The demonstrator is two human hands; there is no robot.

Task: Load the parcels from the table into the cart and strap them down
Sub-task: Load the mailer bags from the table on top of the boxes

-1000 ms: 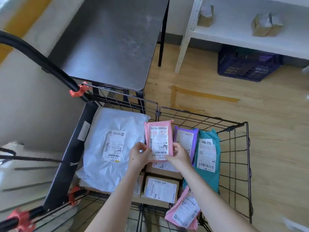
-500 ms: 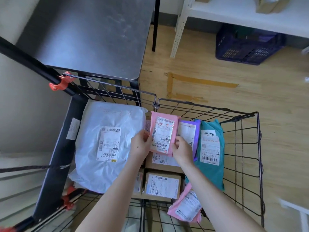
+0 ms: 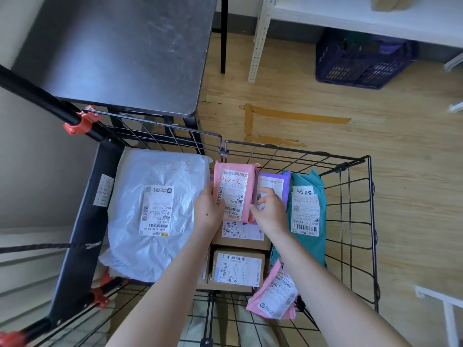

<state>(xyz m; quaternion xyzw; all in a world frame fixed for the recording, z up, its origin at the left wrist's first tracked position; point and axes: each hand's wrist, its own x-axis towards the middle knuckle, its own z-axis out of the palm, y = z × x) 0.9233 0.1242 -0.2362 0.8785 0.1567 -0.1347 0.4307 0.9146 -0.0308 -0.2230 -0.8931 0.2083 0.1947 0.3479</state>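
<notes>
Left hand [image 3: 208, 209] grips pink parcel [image 3: 234, 194] left edge; right hand [image 3: 270, 214] pinches its right edge.

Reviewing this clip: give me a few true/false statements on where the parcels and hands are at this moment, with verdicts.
1. The left hand grips the pink parcel by its left edge. True.
2. The teal parcel lies on the table. False: it is inside the cart, at its right side.
3. A purple parcel sits between the pink parcel and the teal parcel. True.
4. The large white bag fills the cart's right side. False: it lies on the cart's left side.
5. A blue crate stands on the floor under the white shelf. True.
</notes>
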